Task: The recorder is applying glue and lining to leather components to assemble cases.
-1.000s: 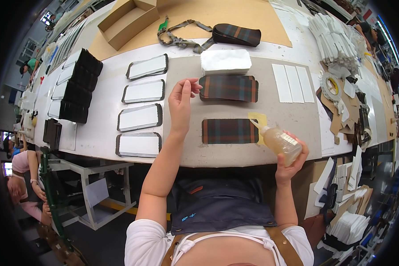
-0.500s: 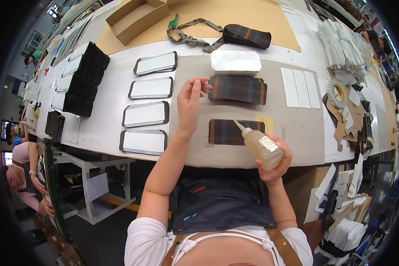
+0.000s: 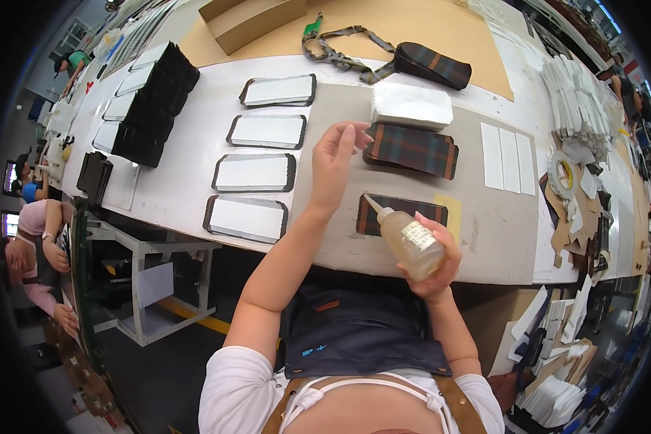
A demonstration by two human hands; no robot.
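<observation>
My right hand (image 3: 436,271) is wrapped round a squeeze bottle (image 3: 412,246) of pale amber liquid with a long thin nozzle. The bottle is tilted, its nozzle tip over the upper left part of a single dark plaid piece (image 3: 369,223) lying flat on the grey board. My left hand (image 3: 335,160) is raised at the left end of a stack of plaid pieces (image 3: 412,150), fingers loosely bent and apart, with nothing visible in them. Whether its fingertips touch the stack I cannot tell. Behind the stack is a thick pile of white pieces (image 3: 412,106).
Four white panels with black edges (image 3: 252,173) lie in a column at left. Farther left stand black stacks (image 3: 148,116). A plaid strap (image 3: 325,54), a plaid pile (image 3: 432,66) and a cardboard box (image 3: 253,25) lie at the back. White strips (image 3: 508,160) and a tape roll (image 3: 559,175) are right.
The whole view has shifted, with the table's contents now farther right. The bottle's nozzle has moved left across the plaid piece, toward its upper left corner. My left hand stays by the stack.
</observation>
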